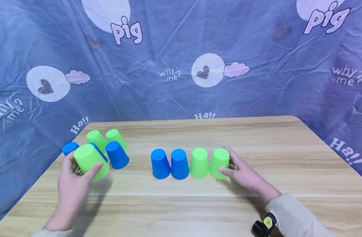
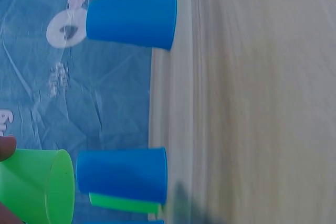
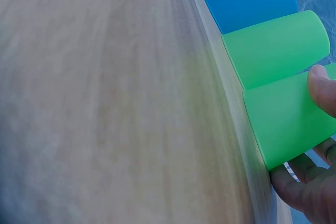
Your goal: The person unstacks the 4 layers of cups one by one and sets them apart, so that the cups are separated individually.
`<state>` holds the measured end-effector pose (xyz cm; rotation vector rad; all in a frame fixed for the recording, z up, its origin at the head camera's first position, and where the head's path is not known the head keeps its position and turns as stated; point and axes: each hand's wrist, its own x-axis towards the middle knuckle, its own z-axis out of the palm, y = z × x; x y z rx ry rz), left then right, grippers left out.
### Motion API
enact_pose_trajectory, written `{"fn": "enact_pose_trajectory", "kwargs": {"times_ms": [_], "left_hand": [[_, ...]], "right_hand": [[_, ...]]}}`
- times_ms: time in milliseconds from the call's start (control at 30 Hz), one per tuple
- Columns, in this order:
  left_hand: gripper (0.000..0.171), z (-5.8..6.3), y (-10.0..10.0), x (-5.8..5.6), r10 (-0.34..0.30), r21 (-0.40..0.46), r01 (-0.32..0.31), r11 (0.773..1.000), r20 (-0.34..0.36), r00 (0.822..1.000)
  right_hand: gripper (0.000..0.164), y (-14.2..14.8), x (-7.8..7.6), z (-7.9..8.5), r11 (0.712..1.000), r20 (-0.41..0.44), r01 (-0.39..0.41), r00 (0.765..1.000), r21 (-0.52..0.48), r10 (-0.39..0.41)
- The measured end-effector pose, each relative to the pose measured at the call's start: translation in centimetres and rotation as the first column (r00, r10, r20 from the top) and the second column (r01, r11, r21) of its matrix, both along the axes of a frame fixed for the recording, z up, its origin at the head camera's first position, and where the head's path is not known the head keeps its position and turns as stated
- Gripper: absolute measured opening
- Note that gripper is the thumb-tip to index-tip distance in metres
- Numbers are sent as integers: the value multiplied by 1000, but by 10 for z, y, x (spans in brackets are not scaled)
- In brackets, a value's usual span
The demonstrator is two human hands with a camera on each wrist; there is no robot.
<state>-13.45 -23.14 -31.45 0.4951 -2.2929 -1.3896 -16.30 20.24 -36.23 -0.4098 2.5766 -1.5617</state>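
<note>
My left hand (image 1: 72, 184) grips an upside-down green cup (image 1: 89, 159) between thumb and fingers, tilted and raised off the table; in the left wrist view its open rim shows beside a standing blue cup (image 2: 123, 174). At the right end of a row of upside-down cups, my right hand (image 1: 244, 172) holds a green cup (image 1: 219, 161) standing on the table, its thumb in front and its fingers around the far side. Touching or close beside that cup stands another green cup (image 1: 199, 163), then two blue cups, one nearer (image 1: 180, 164) and one farther left (image 1: 160, 164).
Behind the left hand stand two green cups (image 1: 96, 140) (image 1: 117, 139), a blue cup (image 1: 117, 155) and another blue cup (image 1: 69, 147); one more blue piece is mostly hidden by the held cup. A printed blue cloth (image 1: 169, 98) hangs behind the wooden table (image 1: 175, 210).
</note>
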Motion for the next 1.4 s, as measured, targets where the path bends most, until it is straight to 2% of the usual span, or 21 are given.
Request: {"fn": "enact_pose_trajectory", "kwargs": {"times_ms": [200, 467, 767, 1067, 1400], "left_hand": [[73, -5, -18, 3, 70, 14, -70, 997, 34, 997], [77, -10, -37, 5, 109, 30, -112, 993, 86, 990], [81, -17, -51, -2, 162, 82, -175, 981, 148, 976], [85, -24, -67, -7, 175, 95, -194, 976, 183, 967], [86, -30, -69, -13, 166, 110, -188, 976, 182, 969]], "right_hand": [[69, 0, 0, 0, 1000, -3, 3, 1000, 1, -3], [69, -1, 1, -1, 1000, -2, -1, 1000, -7, 1], [67, 0, 0, -1, 1000, -8, 1, 1000, -8, -1], [67, -1, 0, -1, 1000, -5, 0, 1000, -1, 0], [69, -1, 1, -1, 1000, 8, 2, 1000, -19, -2]]}}
